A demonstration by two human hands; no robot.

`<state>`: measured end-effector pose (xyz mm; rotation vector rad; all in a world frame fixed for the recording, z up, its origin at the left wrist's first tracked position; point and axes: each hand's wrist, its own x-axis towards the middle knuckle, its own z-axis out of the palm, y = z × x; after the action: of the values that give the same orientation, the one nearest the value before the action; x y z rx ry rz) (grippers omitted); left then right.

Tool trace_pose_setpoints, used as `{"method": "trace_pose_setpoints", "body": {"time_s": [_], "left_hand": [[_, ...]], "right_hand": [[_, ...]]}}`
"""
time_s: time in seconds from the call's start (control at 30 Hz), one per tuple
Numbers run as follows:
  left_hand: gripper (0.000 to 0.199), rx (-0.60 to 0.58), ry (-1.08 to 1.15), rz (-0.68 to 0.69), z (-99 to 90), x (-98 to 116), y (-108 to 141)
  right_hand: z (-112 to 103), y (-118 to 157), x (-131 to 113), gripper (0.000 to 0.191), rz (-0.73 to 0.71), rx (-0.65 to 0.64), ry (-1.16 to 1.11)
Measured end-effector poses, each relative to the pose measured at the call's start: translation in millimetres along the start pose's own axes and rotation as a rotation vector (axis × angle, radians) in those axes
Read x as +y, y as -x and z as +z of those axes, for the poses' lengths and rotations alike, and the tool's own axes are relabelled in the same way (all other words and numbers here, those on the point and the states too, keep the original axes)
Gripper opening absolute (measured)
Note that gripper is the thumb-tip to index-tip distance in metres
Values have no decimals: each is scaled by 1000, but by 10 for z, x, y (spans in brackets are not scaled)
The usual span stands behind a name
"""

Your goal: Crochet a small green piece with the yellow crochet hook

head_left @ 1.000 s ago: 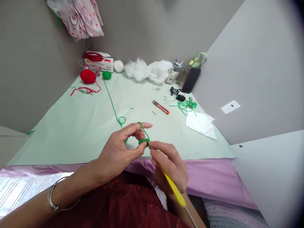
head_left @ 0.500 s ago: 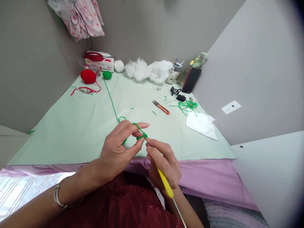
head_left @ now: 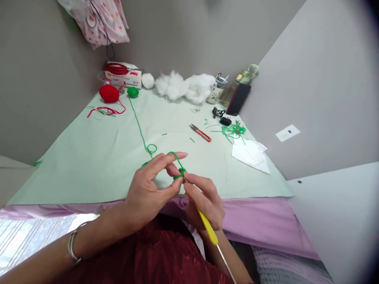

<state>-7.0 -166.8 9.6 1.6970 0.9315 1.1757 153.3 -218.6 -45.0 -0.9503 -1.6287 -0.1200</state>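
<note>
My left hand (head_left: 152, 189) pinches a small piece of green crochet work (head_left: 178, 174) between thumb and fingers. Over its raised index finger runs the green yarn (head_left: 137, 122), which trails back across the table to a green yarn ball (head_left: 133, 92). My right hand (head_left: 205, 201) is closed around a crochet hook (head_left: 208, 227) with a yellow handle and metal shafts at both ends. The hook's tip meets the green piece at my left fingertips; the exact stitch is too small to make out.
Orange thread snips (head_left: 200, 133) lie mid-table. Behind are a red yarn ball (head_left: 109, 93), white yarn ball (head_left: 148, 81), white stuffing (head_left: 185, 87), a pen cup (head_left: 215, 92), a phone (head_left: 238, 99) and a bottle (head_left: 233, 88). Green scraps (head_left: 235, 130) and white paper (head_left: 250, 156) lie right.
My left hand has shifted slightly right and down, and the green piece has turned a little in its fingers. The hook moved slightly with it. A loop of yarn now lies free on the table.
</note>
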Motion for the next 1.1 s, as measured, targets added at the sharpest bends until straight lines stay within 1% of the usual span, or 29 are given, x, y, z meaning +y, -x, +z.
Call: {"method": "trace_pose_setpoints", "body": {"time_s": [0.07, 0.13, 0.2, 0.27, 0.33, 0.47, 0.53, 0.57, 0.63, 0.73, 0.9, 1.1], "left_hand": [[41, -16, 56, -56, -3, 9, -6], [39, -7, 77, -92, -15, 18, -17], [36, 2, 88, -113, -34, 26, -36], [34, -13, 120, -149, -58, 33, -61], [34, -67, 194, -207, -85, 37, -91], [35, -228, 370, -330, -125, 17, -142], [34, -275, 429, -362, -129, -5, -150], [34, -281, 454, -369, -129, -16, -149], [33, -266, 501, -369, -126, -33, -138], [33, -249, 534, -365, -127, -41, -116], [33, -254, 482, -349, -137, -22, -94], [30, -199, 417, -307, -114, 23, -82]], "right_hand": [[15, -2, 15, 38, 59, 29, -56], [28, -21, 9, 29, 118, 54, -107], [37, -63, -21, 25, 155, 77, -135], [40, -123, -66, 22, 182, 118, -165], [38, -186, -111, 19, 256, 160, -235], [25, -271, -155, 18, 495, 210, -464], [15, -286, -156, 19, 562, 217, -545], [9, -287, -155, 18, 571, 216, -570], [-6, -282, -150, 17, 551, 209, -591], [-26, -267, -147, 16, 498, 187, -552], [-36, -268, -161, 18, 403, 154, -430], [-66, -235, -154, 21, 245, 102, -269]]}}
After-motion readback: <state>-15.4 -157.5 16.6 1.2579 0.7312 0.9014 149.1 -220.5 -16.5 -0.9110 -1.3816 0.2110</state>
